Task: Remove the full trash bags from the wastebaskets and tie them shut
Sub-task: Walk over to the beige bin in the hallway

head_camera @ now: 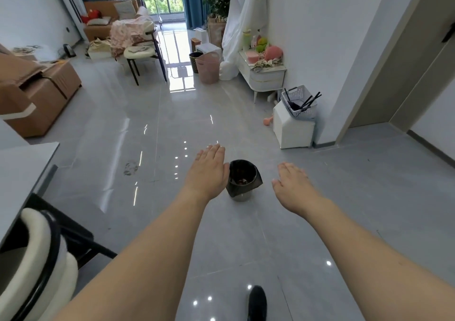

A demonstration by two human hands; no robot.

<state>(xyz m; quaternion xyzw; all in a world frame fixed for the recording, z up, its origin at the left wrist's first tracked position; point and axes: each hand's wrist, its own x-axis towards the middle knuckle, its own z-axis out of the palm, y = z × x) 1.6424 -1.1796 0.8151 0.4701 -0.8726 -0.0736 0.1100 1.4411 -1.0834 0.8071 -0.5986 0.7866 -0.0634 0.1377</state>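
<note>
The glossy grey tiled floor point(221, 114) carries everything here, running from the foot of the view up to the bright window. On its left edge sit a large brown cardboard box point(41, 94) and, nearer, a cream padded chair with a black frame point(37, 259) tucked under a grey table point(22, 173). Along the right wall stand a white rounded cabinet point(267, 78) and a white cube stool holding a pale plastic basket point(299, 103).

The task's nearest thing, a small round dark wastebasket point(242, 181) lined with a black plastic trash bag point(257, 179), stands alone in the open middle of the floor, well apart from the furniture. The bag's mouth is folded over the rim, its slack flaring out to the right, and some rubbish shows inside. 2 more bins, a pink wastebasket point(209, 68) and a dark one just beside it, wait far up the floor near the cabinet.

Both arms reach forward on either side of the bin. The left hand point(209, 168) is flat and released, fingers straight, grasping nothing; in this view it overlaps the bin's left rim, though it probably hovers above. The right hand point(291, 181) is likewise released, fingers loosely extended, apart from the bag. This spread looks like an approach to take the liner's folded edge from both sides, so lifting has not yet begun.

A black shoe tip point(257, 303) shows at the floor's bottom edge.
</note>
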